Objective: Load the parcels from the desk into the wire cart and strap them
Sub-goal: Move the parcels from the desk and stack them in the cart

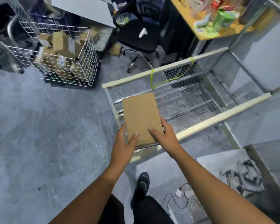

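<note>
Both hands, left hand (125, 141) and right hand (164, 135), clamp the near end of a flat cardboard parcel (141, 115) held over the near left corner of the empty wire cart (192, 101). Best laid flat against the corner, clear of the yellow strap (173, 78).

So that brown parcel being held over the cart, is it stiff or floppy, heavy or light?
Probably stiff: the parcel stays flat though the left hand and right hand grip only its near end. Likely light, since the fingers look relaxed. Its plain cardboard face probably is not slippery.
</note>
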`<state>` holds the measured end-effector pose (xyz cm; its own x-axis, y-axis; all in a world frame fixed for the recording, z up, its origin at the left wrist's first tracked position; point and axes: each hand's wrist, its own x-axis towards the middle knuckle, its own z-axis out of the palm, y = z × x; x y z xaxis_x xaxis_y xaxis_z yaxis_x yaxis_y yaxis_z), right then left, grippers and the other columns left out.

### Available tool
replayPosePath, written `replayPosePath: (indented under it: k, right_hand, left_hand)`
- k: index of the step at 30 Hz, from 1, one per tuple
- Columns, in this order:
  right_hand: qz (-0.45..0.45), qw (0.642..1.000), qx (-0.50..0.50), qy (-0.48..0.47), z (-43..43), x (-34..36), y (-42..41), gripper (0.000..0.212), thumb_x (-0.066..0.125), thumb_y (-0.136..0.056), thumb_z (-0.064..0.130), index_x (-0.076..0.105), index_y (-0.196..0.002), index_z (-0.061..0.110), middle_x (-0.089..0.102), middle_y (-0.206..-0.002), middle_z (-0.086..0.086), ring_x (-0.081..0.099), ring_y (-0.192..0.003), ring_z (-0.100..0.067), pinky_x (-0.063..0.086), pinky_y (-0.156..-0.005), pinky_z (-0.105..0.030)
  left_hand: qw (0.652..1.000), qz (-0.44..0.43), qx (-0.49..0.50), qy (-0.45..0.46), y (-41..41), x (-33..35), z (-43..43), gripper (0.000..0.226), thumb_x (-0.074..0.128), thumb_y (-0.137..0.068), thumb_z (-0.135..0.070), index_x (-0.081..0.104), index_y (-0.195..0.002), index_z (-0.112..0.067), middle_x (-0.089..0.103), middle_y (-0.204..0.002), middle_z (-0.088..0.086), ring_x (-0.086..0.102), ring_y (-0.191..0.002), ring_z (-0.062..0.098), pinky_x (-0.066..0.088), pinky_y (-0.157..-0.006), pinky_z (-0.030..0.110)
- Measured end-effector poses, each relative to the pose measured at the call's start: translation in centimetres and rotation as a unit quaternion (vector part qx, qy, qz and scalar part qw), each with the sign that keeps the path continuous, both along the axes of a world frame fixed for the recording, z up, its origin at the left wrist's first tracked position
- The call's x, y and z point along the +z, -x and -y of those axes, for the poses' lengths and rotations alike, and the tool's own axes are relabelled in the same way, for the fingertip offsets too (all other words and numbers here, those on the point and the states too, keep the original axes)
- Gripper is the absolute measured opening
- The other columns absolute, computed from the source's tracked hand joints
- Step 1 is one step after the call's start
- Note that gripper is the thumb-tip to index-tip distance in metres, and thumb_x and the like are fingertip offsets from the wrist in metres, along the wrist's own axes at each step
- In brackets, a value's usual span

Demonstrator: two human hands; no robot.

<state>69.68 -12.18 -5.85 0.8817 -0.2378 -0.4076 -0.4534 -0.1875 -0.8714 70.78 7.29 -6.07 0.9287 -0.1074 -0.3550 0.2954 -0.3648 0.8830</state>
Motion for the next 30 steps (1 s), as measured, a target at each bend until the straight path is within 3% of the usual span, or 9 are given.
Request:
replayPosePath:
  k: [4,8,10,14,18,21,24,27,30]
  right_hand:
    - [-0.047,0.999,0.002,-0.003,3.5,-3.8,-6.3,0.069,0.075,-0.094,0.041,0.043,-0.155,0.040,0.050,-0.143,-0.010,0.059,-0.129,-0.025,0.048,-0.111,-0.051]
    - [-0.099,0.995,0.014,-0.016,6.1,-9.4,-11.6,0.073,0.075,-0.094,0.041,0.040,-0.157,0.037,0.049,-0.148,-0.009,0.060,-0.128,-0.027,0.054,-0.106,-0.051]
    - [-0.126,0.992,0.006,-0.028,7.2,-12.5,-13.7,0.074,0.076,-0.093,0.041,0.040,-0.158,0.035,0.050,-0.148,-0.010,0.061,-0.127,-0.028,0.054,-0.106,-0.050]
    - [-0.155,0.985,-0.021,-0.067,9.6,-19.6,-16.9,0.065,0.074,-0.095,0.039,0.046,-0.153,0.035,0.064,-0.140,0.001,0.068,-0.121,-0.023,0.058,-0.101,-0.047]
    - [-0.164,0.983,-0.003,-0.085,10.8,-27.1,-20.2,0.051,0.075,-0.093,0.040,0.054,-0.139,0.047,0.073,-0.120,0.022,0.072,-0.106,-0.003,0.059,-0.075,-0.018]
    - [-0.163,0.981,0.047,-0.098,11.1,-33.2,-22.6,0.052,0.075,-0.091,0.047,0.051,-0.136,0.056,0.066,-0.134,0.018,0.067,-0.117,-0.002,0.057,-0.090,-0.021]
    - [-0.171,0.975,0.088,-0.109,11.9,-40.0,-24.6,0.070,0.074,-0.094,0.046,0.039,-0.154,0.050,0.045,-0.153,0.006,0.059,-0.130,-0.010,0.054,-0.106,-0.036]
    - [-0.193,0.966,0.125,-0.120,12.6,-46.1,-26.8,0.067,0.069,-0.092,0.053,0.034,-0.149,0.062,0.036,-0.157,0.010,0.052,-0.138,-0.019,0.046,-0.114,-0.049]
    - [-0.202,0.961,0.146,-0.117,12.7,-50.5,-28.5,0.073,0.061,-0.092,0.065,0.029,-0.156,0.055,0.044,-0.153,0.014,0.053,-0.137,-0.015,0.051,-0.103,-0.035]
  left_hand:
    - [0.992,0.018,-0.042,-0.115,-6.3,-3.4,1.3,0.073,0.056,-0.097,-0.060,0.033,-0.160,-0.030,0.031,-0.165,-0.003,0.028,-0.152,0.015,0.026,-0.124,0.036]
    - [0.965,0.031,-0.059,-0.255,-10.8,-8.0,4.1,0.076,0.053,-0.101,-0.055,0.027,-0.163,-0.020,0.023,-0.169,0.009,0.014,-0.158,0.030,0.021,-0.127,0.047]
    - [0.968,0.014,-0.082,-0.239,-12.7,-10.8,6.5,0.073,0.050,-0.104,-0.049,0.021,-0.164,-0.019,0.021,-0.170,0.007,0.016,-0.157,0.030,0.022,-0.128,0.046]
    - [0.987,-0.102,0.019,-0.125,-16.8,-17.7,10.0,0.070,0.052,-0.106,-0.039,0.018,-0.165,-0.023,0.025,-0.168,0.004,0.030,-0.152,0.023,0.028,-0.123,0.035]
    - [0.978,-0.183,0.095,-0.044,-20.0,-25.8,11.5,0.076,0.056,-0.103,-0.049,0.013,-0.164,-0.037,0.028,-0.169,-0.006,0.043,-0.139,0.012,0.038,-0.105,0.026]
    - [0.969,-0.197,0.145,-0.027,-21.4,-32.2,13.1,0.060,0.061,-0.102,-0.044,0.032,-0.155,-0.042,0.056,-0.144,-0.008,0.063,-0.111,0.006,0.048,-0.087,0.019]
    - [0.946,-0.211,0.243,-0.028,-22.5,-38.3,15.0,0.047,0.063,-0.101,-0.038,0.046,-0.145,-0.038,0.063,-0.115,-0.016,0.060,-0.084,-0.007,0.044,-0.058,0.002]
    - [0.933,-0.209,0.292,-0.041,-23.8,-43.8,16.2,0.049,0.060,-0.102,-0.036,0.045,-0.148,-0.034,0.063,-0.116,-0.012,0.067,-0.105,0.018,0.056,-0.081,0.025]
    - [0.936,-0.183,0.294,-0.067,-24.7,-48.6,16.8,0.050,0.057,-0.103,-0.036,0.040,-0.150,-0.035,0.063,-0.125,-0.006,0.062,-0.106,0.020,0.051,-0.082,0.027]
